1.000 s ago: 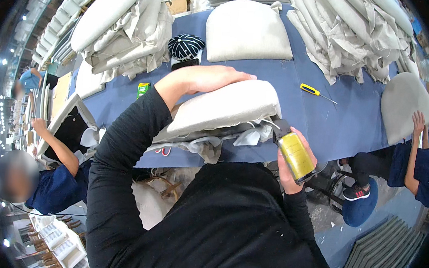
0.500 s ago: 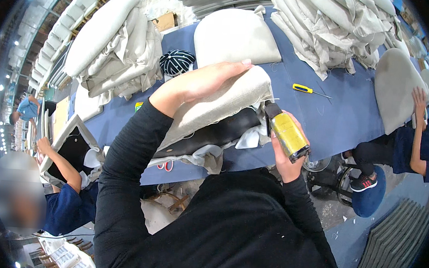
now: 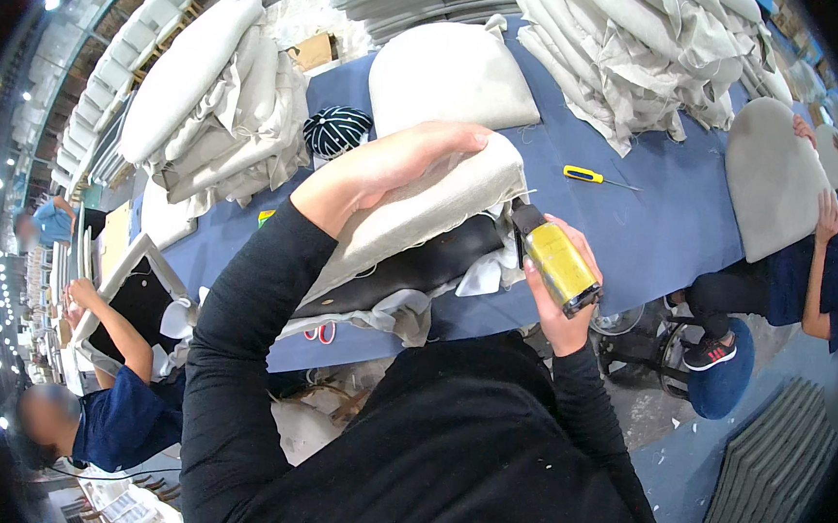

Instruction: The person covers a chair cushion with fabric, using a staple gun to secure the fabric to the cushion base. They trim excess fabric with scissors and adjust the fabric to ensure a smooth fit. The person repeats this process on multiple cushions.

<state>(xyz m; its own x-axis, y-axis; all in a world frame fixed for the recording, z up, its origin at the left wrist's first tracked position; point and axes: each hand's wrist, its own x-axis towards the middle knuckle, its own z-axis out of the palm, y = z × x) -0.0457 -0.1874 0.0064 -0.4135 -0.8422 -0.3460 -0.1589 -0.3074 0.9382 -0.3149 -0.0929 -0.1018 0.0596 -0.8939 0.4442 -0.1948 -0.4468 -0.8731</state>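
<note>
A chair cushion (image 3: 449,181) covered in light beige cloth is tipped up on its edge, with its dark underside (image 3: 414,266) facing me. My left hand (image 3: 397,163) lies over its top edge and holds it, the fingertips partly hidden behind the cloth. In my right hand (image 3: 564,306) is a yellow-and-black staple gun (image 3: 560,262), the fingers wrapped round its body. The gun's dark nose is close to the cushion's right corner; whether it touches cannot be made out. Loose threads and a flap of white cloth (image 3: 481,274) hang at that corner.
On the blue table (image 3: 615,236) are a yellow screwdriver (image 3: 585,175), red-handled scissors (image 3: 320,332), a striped dark ball-shaped thing (image 3: 337,131) and another cushion (image 3: 451,79). Cloth-covered piles (image 3: 193,90) stand left and right (image 3: 638,53). Co-workers handle cushions at both sides.
My hands, the cushion and the staple gun keep nearly the same pose. The whole view has shifted slightly. The right co-worker's hands have moved on their cushion, and the left co-worker's head is lower.
</note>
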